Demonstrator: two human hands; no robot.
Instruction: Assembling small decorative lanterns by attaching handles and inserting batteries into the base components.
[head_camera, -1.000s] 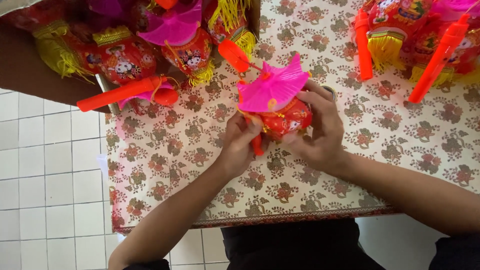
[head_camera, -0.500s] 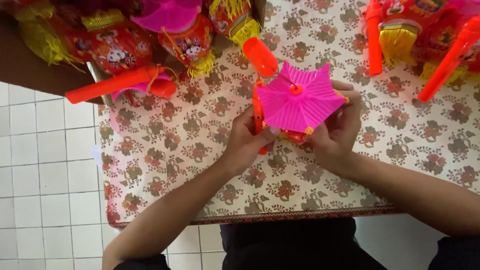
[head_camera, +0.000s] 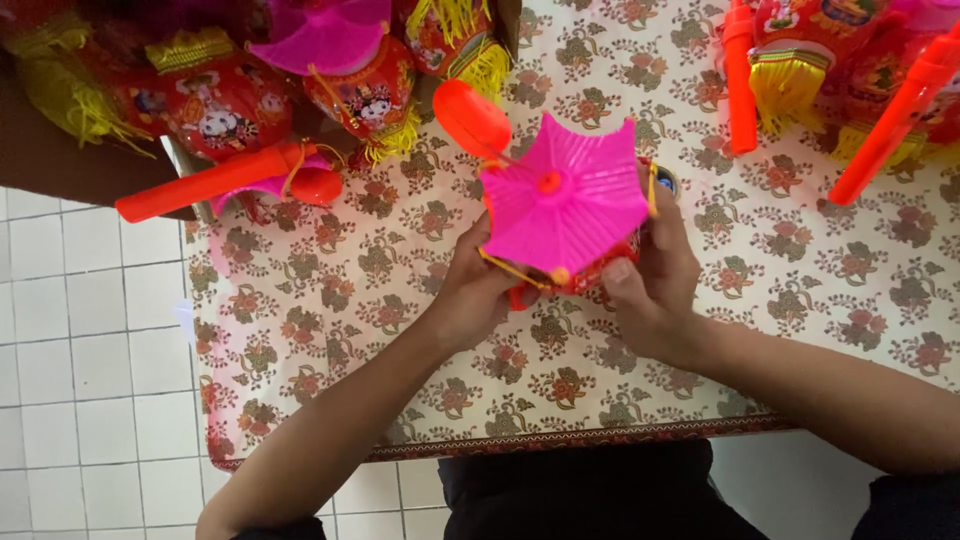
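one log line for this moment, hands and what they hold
left hand: grips toy lantern | right hand: grips same lantern | pink canopy: on top, facing camera | under: floral tablecloth

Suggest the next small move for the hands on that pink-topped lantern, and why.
Probably steady the red lantern body with the left hand while the right hand seats the pink umbrella-shaped top. Both hands grip it from the sides above the patterned tablecloth, and the top sits tilted.
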